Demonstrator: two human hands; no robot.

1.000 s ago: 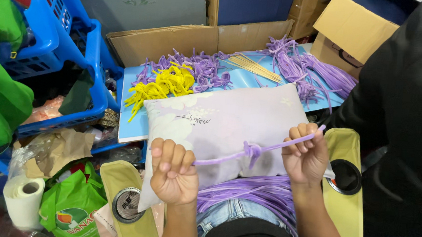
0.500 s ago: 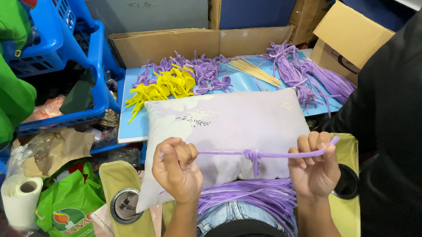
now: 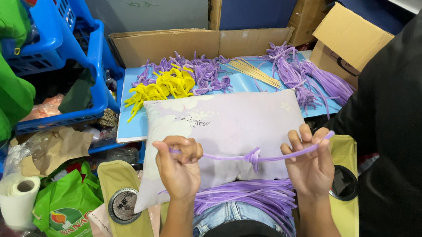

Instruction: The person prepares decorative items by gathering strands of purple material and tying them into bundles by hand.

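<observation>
Pale lilac pillow [image 3: 230, 129] fills the frame's centre, on your lap. Across its lower edge your purple pipe cleaner [image 3: 287, 155] runs left to right, knotted mid-span. Your left hand [image 3: 178, 168] pinches one end shut; your right hand [image 3: 309, 162], fingers curled, grips the other, slightly higher.

One pillow [image 3: 225, 129], one paper roll [image 3: 17, 199], two hands (both bare), one green bag [image 3: 63, 209].

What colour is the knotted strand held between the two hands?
Light purple; the knotted strand stretches between left hand and right hand, seen clearly in the head view.
</observation>
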